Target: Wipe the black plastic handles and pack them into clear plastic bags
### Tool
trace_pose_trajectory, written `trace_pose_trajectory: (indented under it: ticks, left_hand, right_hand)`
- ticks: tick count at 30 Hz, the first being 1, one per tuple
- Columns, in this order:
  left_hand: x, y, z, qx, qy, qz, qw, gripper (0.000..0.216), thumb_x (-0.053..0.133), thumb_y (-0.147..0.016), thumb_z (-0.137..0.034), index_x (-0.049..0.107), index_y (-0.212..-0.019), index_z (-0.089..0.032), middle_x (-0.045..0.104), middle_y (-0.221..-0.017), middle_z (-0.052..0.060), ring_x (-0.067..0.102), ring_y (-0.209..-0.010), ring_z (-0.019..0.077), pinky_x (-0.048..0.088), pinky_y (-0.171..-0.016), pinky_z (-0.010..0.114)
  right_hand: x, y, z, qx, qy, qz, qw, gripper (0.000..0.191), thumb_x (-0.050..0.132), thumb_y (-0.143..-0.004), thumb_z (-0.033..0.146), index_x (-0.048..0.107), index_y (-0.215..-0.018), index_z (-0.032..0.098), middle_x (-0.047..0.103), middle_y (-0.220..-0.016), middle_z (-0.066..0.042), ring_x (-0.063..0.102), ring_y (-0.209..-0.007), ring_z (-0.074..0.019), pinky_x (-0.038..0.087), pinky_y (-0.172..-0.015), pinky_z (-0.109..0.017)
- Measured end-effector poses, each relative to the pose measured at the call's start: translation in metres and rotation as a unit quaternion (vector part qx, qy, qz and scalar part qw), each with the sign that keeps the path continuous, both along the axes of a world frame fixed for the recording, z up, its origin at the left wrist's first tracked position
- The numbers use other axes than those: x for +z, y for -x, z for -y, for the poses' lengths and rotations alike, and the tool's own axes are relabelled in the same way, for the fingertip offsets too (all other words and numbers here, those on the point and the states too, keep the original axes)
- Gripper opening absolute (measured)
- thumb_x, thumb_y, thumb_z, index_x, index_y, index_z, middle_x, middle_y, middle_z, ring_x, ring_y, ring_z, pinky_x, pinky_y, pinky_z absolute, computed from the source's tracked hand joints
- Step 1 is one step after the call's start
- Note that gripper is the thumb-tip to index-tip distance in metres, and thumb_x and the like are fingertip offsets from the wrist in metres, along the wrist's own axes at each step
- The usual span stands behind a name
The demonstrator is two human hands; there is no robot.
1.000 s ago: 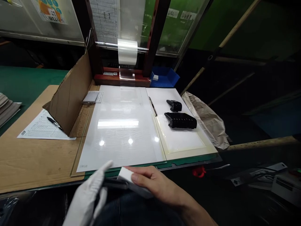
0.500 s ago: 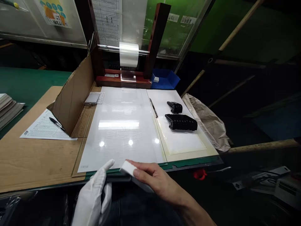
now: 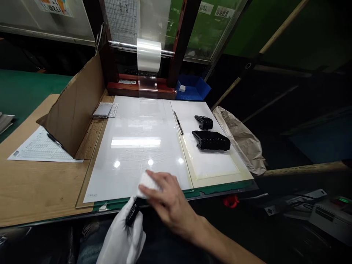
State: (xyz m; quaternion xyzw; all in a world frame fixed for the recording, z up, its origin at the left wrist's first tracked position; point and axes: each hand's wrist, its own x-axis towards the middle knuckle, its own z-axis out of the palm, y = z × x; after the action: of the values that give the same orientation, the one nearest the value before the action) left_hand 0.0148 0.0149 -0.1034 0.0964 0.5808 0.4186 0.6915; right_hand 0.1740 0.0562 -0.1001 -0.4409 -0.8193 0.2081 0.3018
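Note:
In a white glove, my left hand is closed on a black plastic part at the table's front edge; most of that part is covered by the fingers. My bare right hand pinches a white block, sponge-like in look, just above the black part. Whether the block touches the part I cannot tell. Below both hands lies the lower edge of a glossy white sheet. To the right are a larger black ribbed part and a smaller black part.
A thin knife or pen lies left of the black parts. At the back stand a roll of clear film and a blue bin. A cardboard divider rises on the left, beside a printed form. Crumpled brown paper hangs at right.
My right hand has lifted the white block up and slightly left, over the sheet's edge. My left hand has shifted right and turned the black part. The view has moved slightly.

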Motion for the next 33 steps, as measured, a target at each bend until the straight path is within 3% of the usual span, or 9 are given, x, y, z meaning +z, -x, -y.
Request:
trace_pose_trajectory:
  ticks: [3,6,9,13,17,24,27,30,33]
  left_hand:
    - [-0.001,0.000,0.003,-0.012,0.002,0.015,1.000,0.030,0.057,-0.099,-0.045,0.064,-0.091,-0.017,0.061,-0.067,-0.003,0.051,-0.047,0.0084,0.045,-0.042,0.021]
    - [-0.003,0.005,0.005,-0.037,0.010,0.040,0.998,0.041,0.055,-0.096,-0.048,0.056,-0.065,-0.021,0.040,-0.042,-0.006,0.031,-0.029,0.0078,0.024,-0.028,0.020]
    - [-0.007,0.010,0.005,-0.053,0.023,0.049,0.997,0.046,0.057,-0.093,-0.051,0.051,-0.058,-0.023,0.028,-0.034,-0.006,0.022,-0.025,0.0072,0.014,-0.026,0.021]
    - [-0.013,0.015,0.006,-0.060,0.032,0.033,0.997,0.037,0.055,-0.098,-0.049,0.062,-0.077,-0.019,0.044,-0.045,-0.006,0.033,-0.033,0.0073,0.027,-0.031,0.020]
    - [-0.017,0.012,0.009,-0.050,0.042,0.023,0.998,0.034,0.056,-0.100,-0.048,0.063,-0.092,-0.016,0.056,-0.066,-0.005,0.043,-0.044,0.0055,0.038,-0.039,0.018]
    - [-0.016,0.009,0.009,-0.025,0.046,-0.009,0.999,0.036,0.057,-0.098,-0.052,0.065,-0.096,-0.017,0.053,-0.058,-0.006,0.039,-0.038,0.0058,0.036,-0.036,0.019]
    - [-0.014,0.008,0.007,-0.020,0.039,-0.016,0.999,0.036,0.061,-0.091,-0.057,0.066,-0.086,-0.021,0.041,-0.043,-0.007,0.033,-0.031,0.0086,0.029,-0.029,0.022]
    - [-0.011,0.007,0.006,-0.030,0.031,-0.014,0.999,0.035,0.066,-0.083,-0.058,0.066,-0.077,-0.024,0.029,-0.034,-0.007,0.027,-0.026,0.0095,0.023,-0.025,0.023]
    - [-0.009,0.009,0.005,-0.030,0.011,-0.026,0.999,0.034,0.068,-0.079,-0.059,0.070,-0.082,-0.025,0.037,-0.036,-0.005,0.036,-0.027,0.0123,0.028,-0.026,0.024]
  right_hand:
    - [0.000,0.001,0.001,-0.010,-0.009,0.039,0.999,0.043,0.055,-0.099,0.014,0.062,-0.137,0.032,0.051,-0.153,-0.009,0.050,-0.122,-0.0282,0.049,-0.094,-0.049]
    - [0.002,0.002,0.000,0.027,-0.001,0.042,0.999,0.042,0.057,-0.097,0.015,0.063,-0.136,0.031,0.052,-0.152,-0.010,0.050,-0.120,-0.0290,0.049,-0.094,-0.050]
    - [0.004,0.001,-0.002,-0.030,0.029,0.047,0.998,0.042,0.056,-0.097,0.014,0.063,-0.136,0.031,0.055,-0.149,-0.011,0.051,-0.118,-0.0295,0.049,-0.090,-0.049]
    - [0.006,0.001,0.000,0.030,0.023,0.044,0.998,0.040,0.054,-0.099,0.016,0.063,-0.135,0.030,0.053,-0.152,-0.010,0.050,-0.121,-0.0290,0.047,-0.095,-0.050]
    - [0.006,0.000,0.001,-0.014,0.043,0.042,0.998,0.041,0.057,-0.099,0.017,0.063,-0.136,0.031,0.053,-0.152,-0.009,0.050,-0.122,-0.0283,0.047,-0.095,-0.049]
    - [0.012,-0.005,-0.001,-0.012,0.076,0.049,0.996,0.042,0.057,-0.099,0.017,0.061,-0.139,0.031,0.052,-0.153,-0.009,0.049,-0.124,-0.0279,0.047,-0.097,-0.050]
    - [0.012,-0.007,-0.003,0.030,0.071,0.046,0.996,0.042,0.056,-0.100,0.018,0.061,-0.139,0.033,0.051,-0.154,-0.007,0.049,-0.123,-0.0268,0.048,-0.099,-0.049]
    - [0.013,-0.008,-0.003,-0.013,0.084,0.047,0.995,0.042,0.059,-0.099,0.018,0.061,-0.139,0.032,0.054,-0.151,-0.008,0.051,-0.121,-0.0256,0.049,-0.099,-0.049]
    - [0.019,-0.011,-0.003,0.055,0.089,0.039,0.994,0.042,0.057,-0.100,0.018,0.061,-0.139,0.033,0.049,-0.156,-0.007,0.049,-0.127,-0.0261,0.045,-0.106,-0.050]
